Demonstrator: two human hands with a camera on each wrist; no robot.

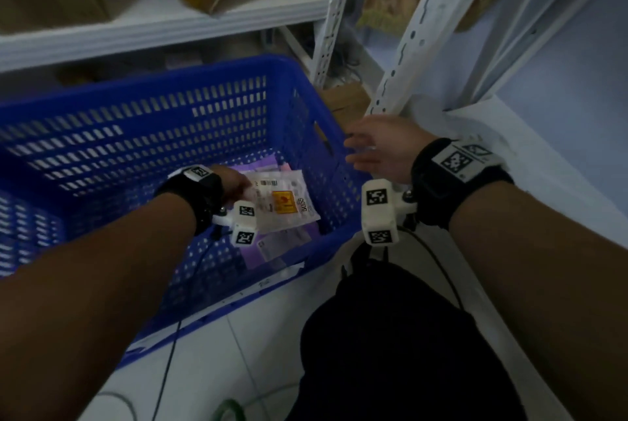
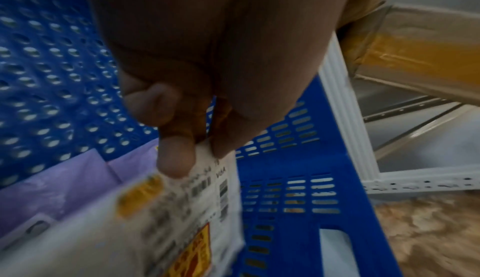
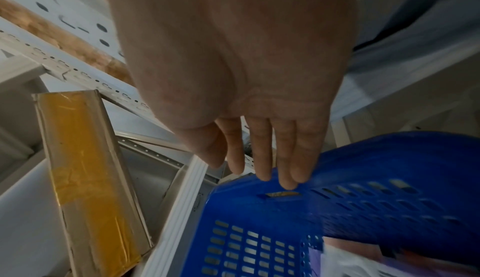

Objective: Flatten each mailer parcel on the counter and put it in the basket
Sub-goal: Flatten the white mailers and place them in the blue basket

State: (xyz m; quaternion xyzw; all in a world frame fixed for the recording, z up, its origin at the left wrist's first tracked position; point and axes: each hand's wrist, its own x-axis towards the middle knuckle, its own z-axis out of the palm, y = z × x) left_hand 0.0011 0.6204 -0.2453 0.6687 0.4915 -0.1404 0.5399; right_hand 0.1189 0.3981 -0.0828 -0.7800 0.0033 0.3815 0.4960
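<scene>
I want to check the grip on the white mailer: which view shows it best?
Left wrist: the left hand pinches the white mailer at its edge. The head view shows it inside the basket; the right wrist view shows only a blurred corner.

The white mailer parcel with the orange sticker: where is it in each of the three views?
Head: white mailer parcel at centre, inside the blue basket, pinched by the left hand.
Left wrist: lower centre, under the fingers.
Right wrist: probably the blurred white patch at bottom right.
Shared landmark: the blue basket.
</scene>
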